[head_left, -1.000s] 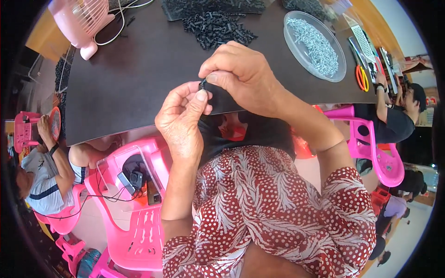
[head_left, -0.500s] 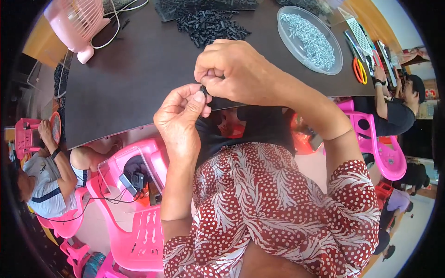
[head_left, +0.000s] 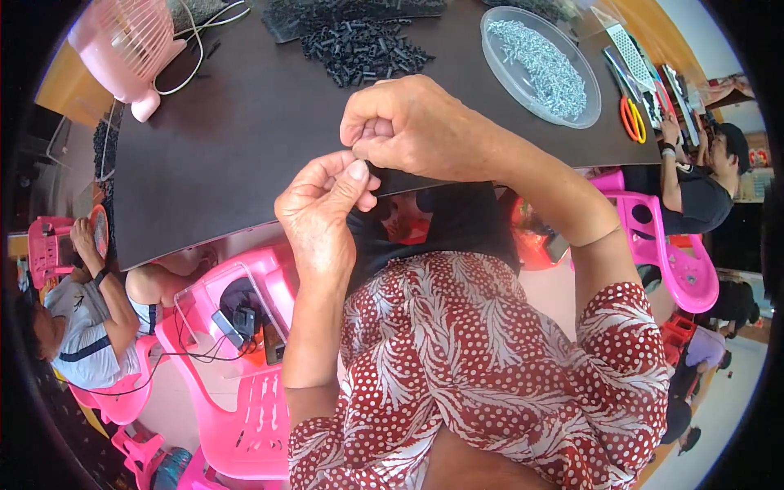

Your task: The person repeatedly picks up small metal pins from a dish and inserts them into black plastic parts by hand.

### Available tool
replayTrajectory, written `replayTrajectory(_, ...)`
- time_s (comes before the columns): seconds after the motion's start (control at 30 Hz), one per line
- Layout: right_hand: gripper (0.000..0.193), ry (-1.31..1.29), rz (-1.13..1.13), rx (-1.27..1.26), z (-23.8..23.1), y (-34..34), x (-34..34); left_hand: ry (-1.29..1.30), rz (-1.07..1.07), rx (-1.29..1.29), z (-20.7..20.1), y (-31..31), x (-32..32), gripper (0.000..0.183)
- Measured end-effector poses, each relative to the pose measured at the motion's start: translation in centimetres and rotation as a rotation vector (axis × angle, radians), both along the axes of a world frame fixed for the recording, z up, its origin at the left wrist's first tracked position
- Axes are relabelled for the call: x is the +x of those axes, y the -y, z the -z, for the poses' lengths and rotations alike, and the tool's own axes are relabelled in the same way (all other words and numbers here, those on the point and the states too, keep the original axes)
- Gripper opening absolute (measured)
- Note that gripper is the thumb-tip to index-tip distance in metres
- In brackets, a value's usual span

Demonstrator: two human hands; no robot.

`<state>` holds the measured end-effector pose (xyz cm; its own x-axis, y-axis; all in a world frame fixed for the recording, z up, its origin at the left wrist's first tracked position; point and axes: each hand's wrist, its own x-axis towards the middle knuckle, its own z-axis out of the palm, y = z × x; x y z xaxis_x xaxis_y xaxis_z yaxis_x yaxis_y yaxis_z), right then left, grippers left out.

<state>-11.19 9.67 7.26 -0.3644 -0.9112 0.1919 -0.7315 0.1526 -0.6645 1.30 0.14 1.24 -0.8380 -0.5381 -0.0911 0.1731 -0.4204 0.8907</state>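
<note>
Over the front edge of the dark table, my two hands meet at the fingertips. My left hand (head_left: 318, 200) is closed, pinching a small black part between thumb and fingers; the fingers now cover nearly all of it. Curled above and against it, my right hand (head_left: 416, 131) has its thumb and forefinger pressed together at the same spot. What those right fingertips hold, if anything, is hidden. Beyond my hands lies a heap of small black plastic parts (head_left: 363, 53). To the right stands a round clear tub (head_left: 496, 61) with many small silvery screws (head_left: 543, 69).
A pink fan (head_left: 131, 53) with a white cable stands at the table's far left. Orange-handled scissors (head_left: 632, 121) lie beyond the tub. Pink chairs (head_left: 245, 425) flank me. One person sits at the left (head_left: 90, 335), another at the right (head_left: 694, 192).
Both hands stay together and have shifted only slightly. The black part, visible between the fingertips before, is now almost covered. The view has moved a little.
</note>
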Motion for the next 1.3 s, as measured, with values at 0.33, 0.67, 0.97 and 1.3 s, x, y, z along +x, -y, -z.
replayTrajectory(0.33, 0.022, -0.121, 0.007, -0.274, 1.8, -1.6, 0.8, -0.052, -0.002, 0.108, -0.2, 0.2, 0.0, 0.012)
replayTrajectory(0.67, 0.045, -0.501, 0.075, -0.502, 4.2, -1.6, 2.4, -0.073, 0.026, 0.166, -1.0, -0.1, -0.1, 0.013)
replayTrajectory(0.97, 0.051, -0.436, 0.017, -0.592, 4.5, -1.7, 2.2, -0.097, 0.138, 0.235, -1.4, 0.2, 0.8, 0.017)
replayTrajectory(1.3, 0.040, -0.402, -0.007, -0.590, 4.4, -1.9, 2.0, -0.070, 0.196, 0.212, -1.0, 0.6, 0.6, 0.015)
